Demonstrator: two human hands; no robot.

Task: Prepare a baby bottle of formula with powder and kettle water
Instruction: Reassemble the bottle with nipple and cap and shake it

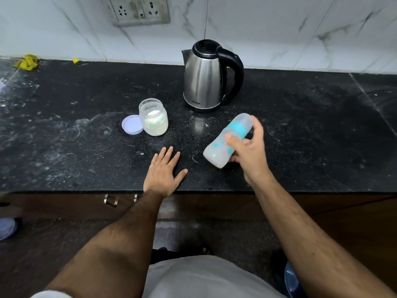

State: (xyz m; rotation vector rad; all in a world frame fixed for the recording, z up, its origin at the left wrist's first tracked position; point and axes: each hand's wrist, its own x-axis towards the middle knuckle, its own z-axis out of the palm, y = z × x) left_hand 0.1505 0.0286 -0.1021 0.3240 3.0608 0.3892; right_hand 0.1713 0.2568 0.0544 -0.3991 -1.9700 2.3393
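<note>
- Baby bottle (pixel 223 145): clear plastic with a teal collar and clear cap, tilted steeply above the counter, cap end pointing up towards the wall; pale, cloudy contents inside, blurred
- right hand (pixel 247 150): fingers and thumb wrapped round the bottle's middle
- left hand (pixel 164 172): palm down on the black counter (pixel 64 130) near its front edge, fingers straight and slightly spread, holding nothing
- powder jar (pixel 153 118): open, upright, roughly half full of white powder; its lilac lid (pixel 132 124) lies flat, touching its left side
- kettle (pixel 206 77): steel body, black lid closed, standing behind the bottle; contents hidden
</note>
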